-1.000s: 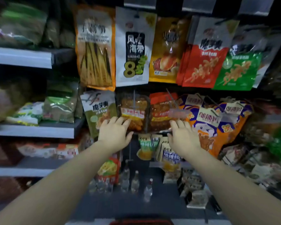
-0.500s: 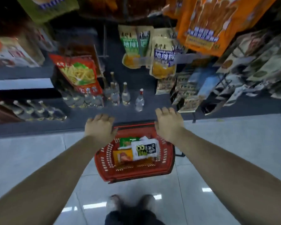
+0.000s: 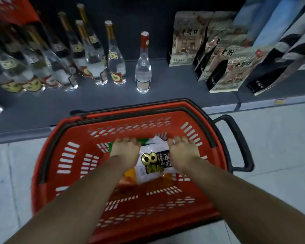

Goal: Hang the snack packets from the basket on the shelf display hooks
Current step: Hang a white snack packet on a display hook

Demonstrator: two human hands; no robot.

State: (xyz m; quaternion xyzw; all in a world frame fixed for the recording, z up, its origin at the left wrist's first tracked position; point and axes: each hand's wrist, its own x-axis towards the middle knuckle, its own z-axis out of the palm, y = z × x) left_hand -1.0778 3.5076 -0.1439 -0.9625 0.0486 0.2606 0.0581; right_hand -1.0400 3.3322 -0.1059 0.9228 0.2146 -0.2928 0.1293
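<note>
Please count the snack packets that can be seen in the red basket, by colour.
white packet: 1
green packet: 1
orange packet: 1
Total: 3 in view in the basket; more may lie hidden underneath.

One basket, two hands.

A red slotted plastic basket with black handles sits on the pale tiled floor against the bottom shelf. Inside lie snack packets: a white packet printed with a gold 8 lies flat on top, overlapping a green packet at the far side and an orange packet nearer.
</note>
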